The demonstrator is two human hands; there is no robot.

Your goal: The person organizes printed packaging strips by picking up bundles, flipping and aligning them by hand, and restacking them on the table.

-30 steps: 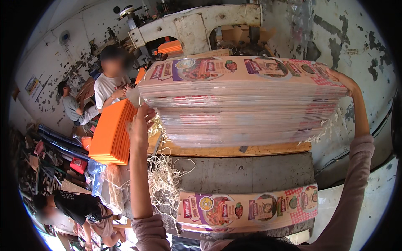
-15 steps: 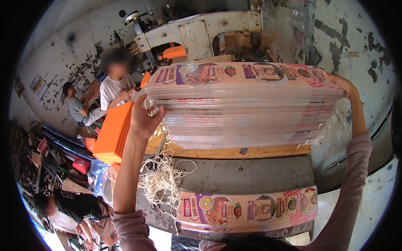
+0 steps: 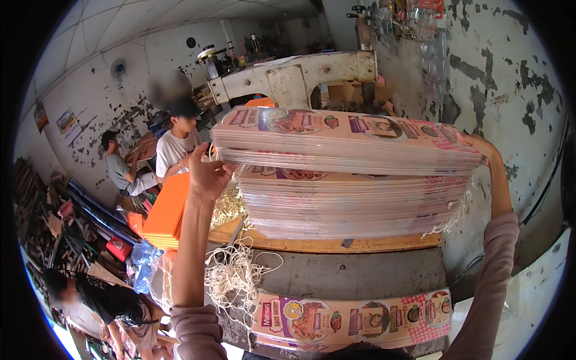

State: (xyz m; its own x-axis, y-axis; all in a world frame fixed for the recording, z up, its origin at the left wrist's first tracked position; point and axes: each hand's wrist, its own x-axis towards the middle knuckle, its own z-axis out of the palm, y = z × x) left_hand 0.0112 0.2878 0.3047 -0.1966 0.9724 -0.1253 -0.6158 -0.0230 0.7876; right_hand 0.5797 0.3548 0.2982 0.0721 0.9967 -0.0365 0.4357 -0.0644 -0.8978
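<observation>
A thick bundle of long, printed food-packaging sheets (image 3: 336,129) in clear plastic is gripped at both ends. My left hand (image 3: 208,175) grips its left end, thumb and fingers at the edge. My right hand (image 3: 480,147) is closed around the far right corner. Below it, a tall stack of similar sheets (image 3: 342,207) rests on a wooden board (image 3: 384,243); a gap at the left bares part of its printed top. Nearer me, a smaller pile of the same sheets (image 3: 354,318) lies on the grey table (image 3: 348,273).
Tangled white string (image 3: 231,276) lies on the table's left side, with orange sheets (image 3: 171,210) stacked beyond my left forearm. A large pale metal machine frame (image 3: 294,78) stands behind. Several people sit at the left, one in a white shirt (image 3: 177,147). A peeling wall (image 3: 498,72) borders the right.
The upper bundle has separated from the stack below, opening a gap that shows the lower printed top. The whole view has shifted, so the scene sits lower in the picture.
</observation>
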